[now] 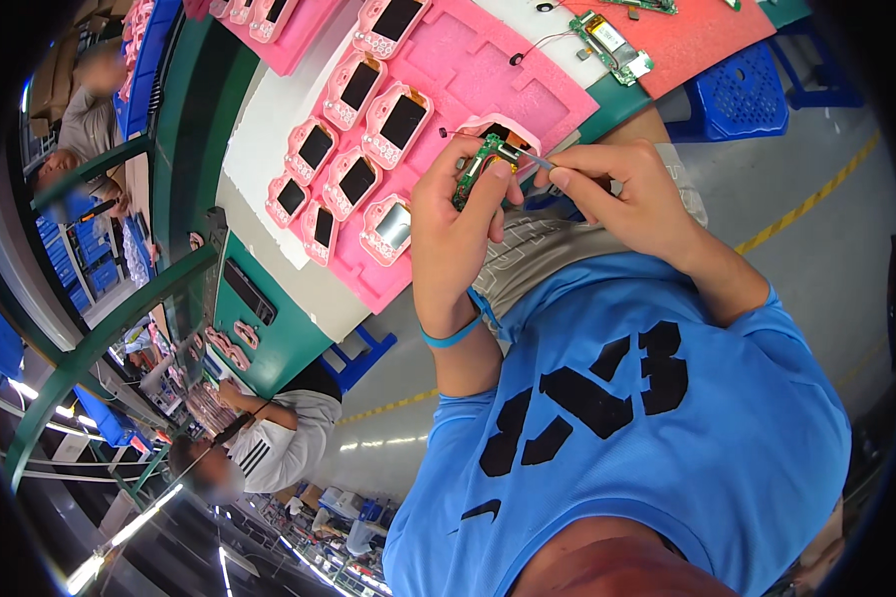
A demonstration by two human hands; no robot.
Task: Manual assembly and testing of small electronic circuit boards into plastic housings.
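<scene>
My left hand (446,204) is closed on a green circuit board (475,167), pinched between thumb and fingers, with thin wires running off it. In my right hand (622,184) a thin, light-coloured tool (537,159) is pinched between thumb and forefinger, its tip at the board's right end. Its exact kind is too small to make out. Just behind the board lies a pink handheld housing (530,127) with a dark screen, partly hidden by my left hand and the board.
Pink housings with dark screens (400,123) lie in rows on a pink foam tray (468,55) to the left. More boards with wired batteries (607,42) rest at the upper right. Blue plastic stools (732,99) stand beyond the bench. A person in white (289,438) works at lower left.
</scene>
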